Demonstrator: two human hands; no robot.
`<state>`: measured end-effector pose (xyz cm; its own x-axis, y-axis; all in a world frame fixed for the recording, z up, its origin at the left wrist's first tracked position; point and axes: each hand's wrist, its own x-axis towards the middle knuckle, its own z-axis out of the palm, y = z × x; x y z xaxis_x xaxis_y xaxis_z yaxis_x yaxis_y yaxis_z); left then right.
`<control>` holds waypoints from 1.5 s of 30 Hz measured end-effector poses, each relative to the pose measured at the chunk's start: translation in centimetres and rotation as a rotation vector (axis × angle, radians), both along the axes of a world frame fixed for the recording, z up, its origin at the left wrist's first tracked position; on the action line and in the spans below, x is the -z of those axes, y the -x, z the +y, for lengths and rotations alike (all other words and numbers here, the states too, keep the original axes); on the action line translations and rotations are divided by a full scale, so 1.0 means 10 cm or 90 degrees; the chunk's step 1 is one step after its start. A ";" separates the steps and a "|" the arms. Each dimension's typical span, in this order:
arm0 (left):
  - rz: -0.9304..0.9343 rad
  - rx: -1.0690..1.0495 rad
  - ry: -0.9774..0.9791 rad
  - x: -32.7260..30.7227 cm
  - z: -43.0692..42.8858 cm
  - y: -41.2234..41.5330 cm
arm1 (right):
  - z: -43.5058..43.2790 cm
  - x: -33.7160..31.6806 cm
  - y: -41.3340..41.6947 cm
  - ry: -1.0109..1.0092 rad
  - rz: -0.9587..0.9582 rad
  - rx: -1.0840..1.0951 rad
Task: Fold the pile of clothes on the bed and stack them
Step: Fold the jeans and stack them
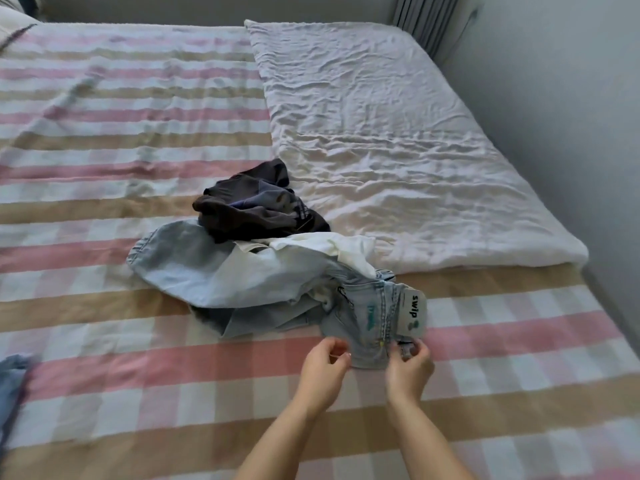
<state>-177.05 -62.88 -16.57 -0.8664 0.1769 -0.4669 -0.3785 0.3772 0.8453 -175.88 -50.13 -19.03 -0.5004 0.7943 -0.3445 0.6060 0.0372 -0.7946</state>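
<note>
Taking hold of the jeans at the waistband, to draw them out of the pile.
This should go best with both waistband corners pinched evenly and the denim pulled flat toward the near edge of the bed, so the white garment slides off. The right hand pinches the waistband just below the paper tag. The left hand has its fingers curled at the other corner; I cannot tell whether they hold cloth. The jeans lie at the pile's near right.
</note>
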 end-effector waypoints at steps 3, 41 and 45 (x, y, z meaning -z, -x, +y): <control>0.004 0.023 -0.012 0.15 0.40 0.04 | 0.35 0.22 0.09 -0.029 -0.035 -0.035; 0.390 -0.179 -0.137 -2.60 -2.33 -1.63 | -1.77 -2.10 -1.53 -0.131 0.168 -0.477; 0.362 -0.243 -0.146 -2.63 -2.62 -1.73 | -1.85 -2.25 -1.50 -0.099 0.229 -0.528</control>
<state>-159.79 -89.09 9.73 -0.9852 -0.1474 0.0873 0.0738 0.0952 0.9927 -160.92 -68.65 3.51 -0.9873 0.1573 0.0230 0.0546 0.4716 -0.8801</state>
